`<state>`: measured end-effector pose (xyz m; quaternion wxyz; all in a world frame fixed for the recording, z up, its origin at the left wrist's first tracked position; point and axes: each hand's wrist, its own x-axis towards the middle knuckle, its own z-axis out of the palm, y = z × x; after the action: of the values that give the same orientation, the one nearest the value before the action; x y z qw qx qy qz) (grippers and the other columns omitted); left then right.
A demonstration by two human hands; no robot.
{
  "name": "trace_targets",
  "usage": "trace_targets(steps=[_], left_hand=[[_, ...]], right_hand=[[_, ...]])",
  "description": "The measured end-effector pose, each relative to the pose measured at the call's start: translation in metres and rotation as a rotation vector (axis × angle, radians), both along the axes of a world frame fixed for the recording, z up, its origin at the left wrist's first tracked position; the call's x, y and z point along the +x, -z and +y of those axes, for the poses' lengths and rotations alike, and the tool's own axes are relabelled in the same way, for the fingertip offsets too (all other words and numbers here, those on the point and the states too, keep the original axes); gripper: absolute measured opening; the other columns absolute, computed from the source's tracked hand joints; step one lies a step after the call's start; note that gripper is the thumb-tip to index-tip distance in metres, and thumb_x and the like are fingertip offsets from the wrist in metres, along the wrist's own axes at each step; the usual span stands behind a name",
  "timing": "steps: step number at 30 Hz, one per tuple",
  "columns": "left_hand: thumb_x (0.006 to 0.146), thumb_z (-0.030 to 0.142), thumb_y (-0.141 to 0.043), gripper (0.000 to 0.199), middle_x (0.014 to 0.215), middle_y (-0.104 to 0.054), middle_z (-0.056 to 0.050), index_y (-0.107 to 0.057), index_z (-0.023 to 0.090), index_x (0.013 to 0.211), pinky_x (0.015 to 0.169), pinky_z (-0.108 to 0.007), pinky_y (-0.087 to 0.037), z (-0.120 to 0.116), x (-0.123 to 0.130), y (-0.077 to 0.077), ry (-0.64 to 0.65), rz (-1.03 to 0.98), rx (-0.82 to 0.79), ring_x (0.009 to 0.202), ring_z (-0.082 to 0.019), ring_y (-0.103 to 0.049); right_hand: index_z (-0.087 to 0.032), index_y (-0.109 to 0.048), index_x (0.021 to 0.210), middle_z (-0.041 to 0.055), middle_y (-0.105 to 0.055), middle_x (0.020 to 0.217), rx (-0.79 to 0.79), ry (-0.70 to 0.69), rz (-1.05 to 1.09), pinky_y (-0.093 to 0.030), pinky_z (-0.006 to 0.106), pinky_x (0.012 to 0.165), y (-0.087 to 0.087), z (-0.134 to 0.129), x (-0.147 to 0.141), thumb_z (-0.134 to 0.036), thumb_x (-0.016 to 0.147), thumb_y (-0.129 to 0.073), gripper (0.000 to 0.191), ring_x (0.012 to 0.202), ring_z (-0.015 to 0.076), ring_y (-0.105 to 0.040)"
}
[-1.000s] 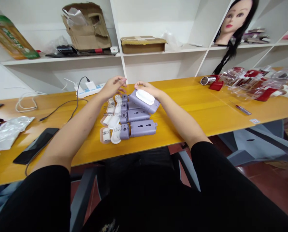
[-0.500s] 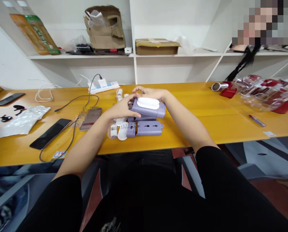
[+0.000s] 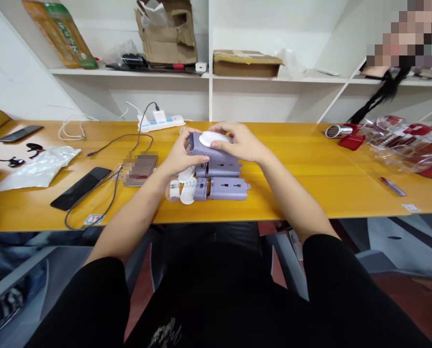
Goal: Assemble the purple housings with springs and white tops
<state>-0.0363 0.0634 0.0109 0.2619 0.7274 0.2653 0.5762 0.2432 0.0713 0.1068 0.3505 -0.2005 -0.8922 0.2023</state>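
A purple plastic casing is held above the table by my left hand, the thumb along its near side and the fingers behind its left end. On top of it a white oval piece sits slightly tilted. My right hand is closed on that piece, thumb on its near edge and fingers over the far side. Just below and nearer to me lie two more purple casings, one partly covered and one in front. Left of them are white oval parts with thin coiled springs.
Phones, one dark, and cables lie left, near a white plastic bag. A power strip stands at the back. Right are a metal grater drum, red and clear parts and a screwdriver. White shelves rise behind.
My right hand has come over the top and closed on the white oval piece. The held casing has shifted away from me, uncovering more of the casing below. The view has shifted slightly.
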Motion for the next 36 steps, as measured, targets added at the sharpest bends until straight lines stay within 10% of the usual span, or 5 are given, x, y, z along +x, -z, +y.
trace_targets(steps=[16, 28, 36], left_hand=[[0.069, 0.082, -0.115, 0.105, 0.142, -0.071, -0.009, -0.060, 0.032, 0.144, 0.112, -0.046, -0.067, -0.011, 0.018, 0.004, 0.053, 0.033, -0.018, 0.131, -0.032, -0.077], [0.065, 0.088, -0.113, 0.107, 0.135, -0.068, -0.007, -0.061, 0.032, 0.141, 0.114, -0.050, -0.063, -0.018, 0.025, -0.007, 0.050, 0.033, -0.015, 0.130, -0.034, -0.073], [0.059, 0.087, -0.115, 0.110, 0.130, -0.073, -0.006, -0.066, 0.032, 0.140, 0.104, -0.045, -0.065, -0.027, 0.024, -0.009, 0.072, 0.032, -0.080, 0.119, -0.031, -0.075]], right_hand=[[-0.026, -0.089, 0.111, 0.0098, -0.086, 0.117, 0.155, 0.070, 0.228, -0.063, 0.052, 0.109, 0.042, 0.008, -0.004, -0.076, 0.107, -0.084, 0.051, 0.110, 0.0312, -0.078], [-0.038, -0.075, 0.168, 0.0129, -0.073, 0.152, 0.227, -0.056, -0.062, -0.053, 0.061, 0.133, 0.013, -0.020, 0.005, -0.083, 0.120, -0.056, 0.068, 0.142, 0.0360, -0.068], [-0.032, -0.079, 0.148, 0.0139, -0.069, 0.139, 0.258, -0.082, -0.127, -0.059, 0.057, 0.119, 0.011, -0.024, 0.004, -0.089, 0.112, -0.069, 0.069, 0.125, 0.0354, -0.067]])
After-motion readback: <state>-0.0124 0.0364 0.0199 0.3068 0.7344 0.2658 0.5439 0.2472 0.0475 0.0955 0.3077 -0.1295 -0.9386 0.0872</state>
